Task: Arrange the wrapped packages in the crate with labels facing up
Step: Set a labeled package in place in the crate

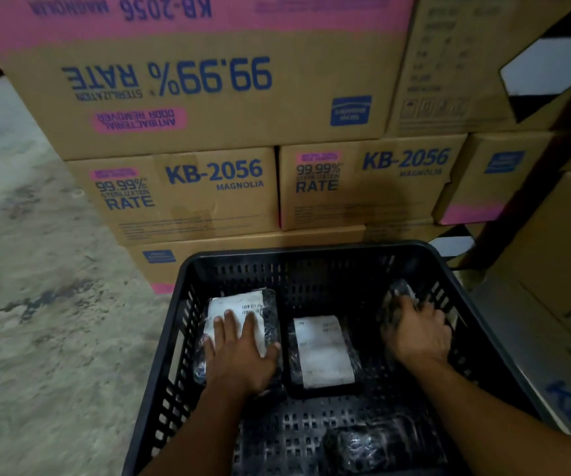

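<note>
A black slotted plastic crate (174, 341) stands on the floor in front of me. At its far left lies a black wrapped package (243, 305) with its white label up; my left hand (241, 352) rests flat on it, fingers spread. A second package (325, 352) lies in the middle, label up, untouched. Against the right wall a third package (396, 298) stands tilted, no label showing; my right hand (418, 329) grips it. A fourth package (380, 444) lies near the front, its black wrap up.
Stacked brown cardboard boxes (188, 197) printed KB-2056 rise close behind the crate, with more cartons (559, 269) along the right. Bare concrete floor (36, 304) stretches to the left of the crate.
</note>
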Demonstrator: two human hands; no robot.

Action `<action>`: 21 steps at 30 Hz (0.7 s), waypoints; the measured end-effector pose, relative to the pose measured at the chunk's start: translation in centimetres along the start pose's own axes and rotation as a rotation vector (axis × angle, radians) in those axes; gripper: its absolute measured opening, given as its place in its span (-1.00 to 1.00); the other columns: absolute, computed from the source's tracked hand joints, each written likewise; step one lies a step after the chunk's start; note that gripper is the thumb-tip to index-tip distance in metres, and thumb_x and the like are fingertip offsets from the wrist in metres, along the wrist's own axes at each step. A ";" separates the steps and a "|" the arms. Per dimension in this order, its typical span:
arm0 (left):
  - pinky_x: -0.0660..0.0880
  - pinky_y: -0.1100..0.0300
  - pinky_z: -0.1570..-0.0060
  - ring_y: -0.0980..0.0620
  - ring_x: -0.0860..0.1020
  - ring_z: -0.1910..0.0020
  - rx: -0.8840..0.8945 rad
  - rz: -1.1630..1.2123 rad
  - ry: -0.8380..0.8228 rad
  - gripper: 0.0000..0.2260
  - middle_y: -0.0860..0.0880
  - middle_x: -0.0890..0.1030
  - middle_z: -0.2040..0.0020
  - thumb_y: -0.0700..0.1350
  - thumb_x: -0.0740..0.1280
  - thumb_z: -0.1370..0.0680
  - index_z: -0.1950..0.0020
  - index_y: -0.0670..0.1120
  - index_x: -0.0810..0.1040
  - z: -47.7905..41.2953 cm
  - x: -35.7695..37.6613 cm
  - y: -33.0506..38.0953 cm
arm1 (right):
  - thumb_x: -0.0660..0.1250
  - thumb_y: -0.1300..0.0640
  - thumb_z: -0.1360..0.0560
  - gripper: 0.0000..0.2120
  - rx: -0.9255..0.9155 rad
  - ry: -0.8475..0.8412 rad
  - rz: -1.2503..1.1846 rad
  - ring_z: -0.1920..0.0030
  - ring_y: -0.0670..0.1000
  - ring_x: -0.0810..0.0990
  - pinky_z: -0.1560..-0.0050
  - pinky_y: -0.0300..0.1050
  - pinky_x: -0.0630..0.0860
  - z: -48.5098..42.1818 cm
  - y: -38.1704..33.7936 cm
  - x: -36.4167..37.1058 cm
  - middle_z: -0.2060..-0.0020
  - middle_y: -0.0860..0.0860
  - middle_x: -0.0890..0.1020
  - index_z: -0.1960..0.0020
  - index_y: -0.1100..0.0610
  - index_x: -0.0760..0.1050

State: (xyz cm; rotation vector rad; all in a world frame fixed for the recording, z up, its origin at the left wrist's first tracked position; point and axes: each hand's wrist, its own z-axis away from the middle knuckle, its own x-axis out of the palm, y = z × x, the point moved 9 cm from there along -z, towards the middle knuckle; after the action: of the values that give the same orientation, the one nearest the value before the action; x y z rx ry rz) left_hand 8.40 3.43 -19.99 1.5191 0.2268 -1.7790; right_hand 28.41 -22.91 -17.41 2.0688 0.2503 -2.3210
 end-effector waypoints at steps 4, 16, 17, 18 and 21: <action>-0.17 -0.17 -0.57 -0.19 -0.28 -0.63 0.025 -0.002 -0.045 -0.27 -0.14 -0.24 -0.67 0.28 0.14 -0.59 -0.66 0.08 -0.08 0.6 0.0 0.3 | 0.31 -0.09 -0.48 -0.27 -0.033 -0.025 0.070 -0.24 0.28 0.42 -0.15 0.04 0.44 0.8 -1.1 1.1 -0.33 0.21 0.44 -0.54 -0.11 0.03; 0.31 0.01 -0.48 -0.10 0.29 -0.55 0.114 0.412 0.047 -0.28 -0.04 0.33 -0.58 0.12 0.35 -0.55 -0.64 0.05 0.11 1.5 -2.6 3.3 | 0.24 -0.06 -0.46 -0.66 -0.113 0.046 -0.524 -0.11 0.28 0.54 -0.05 0.09 0.52 0.9 -3.8 -3.5 -0.14 0.16 0.53 -0.23 -0.11 0.43; 0.38 0.07 -0.41 -0.08 0.38 -0.49 0.107 0.505 0.055 -0.29 -0.02 0.40 -0.54 0.10 0.38 -0.53 -0.62 0.07 0.16 1.5 -2.9 3.8 | 0.26 -0.08 -0.44 -0.70 -0.132 0.048 -0.580 -0.07 0.22 0.57 0.01 0.04 0.52 0.8 -4.2 -4.6 -0.10 0.11 0.57 -0.18 -0.14 0.46; 0.42 0.13 -0.33 -0.06 0.44 -0.44 0.091 0.599 0.062 -0.29 -0.01 0.45 -0.50 0.10 0.41 -0.52 -0.61 0.07 0.21 1.5 -3.2 4.3 | 0.28 -0.10 -0.43 -0.75 -0.151 0.039 -0.639 -0.01 0.15 0.59 0.06 -0.01 0.51 0.8 -4.6 -5.4 -0.04 0.04 0.60 -0.10 -0.18 0.48; 0.46 0.15 -0.25 -0.09 0.52 -0.36 0.021 0.903 0.062 -0.28 -0.10 0.53 -0.41 0.10 0.51 -0.47 -0.57 0.04 0.32 1.0 -3.7 4.5 | 0.36 -0.08 -0.41 -0.92 -0.188 -0.070 -0.855 0.11 -0.02 0.60 0.07 -0.05 0.56 1.0 -6.3 -6.8 0.10 -0.12 0.62 0.11 -0.23 0.52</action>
State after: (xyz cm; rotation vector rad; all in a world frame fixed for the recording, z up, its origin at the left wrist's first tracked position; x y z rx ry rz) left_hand 10.52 1.35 -14.88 1.3667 -0.4002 -1.0091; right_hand 27.46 -17.39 -9.96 2.0114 1.5418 -2.5794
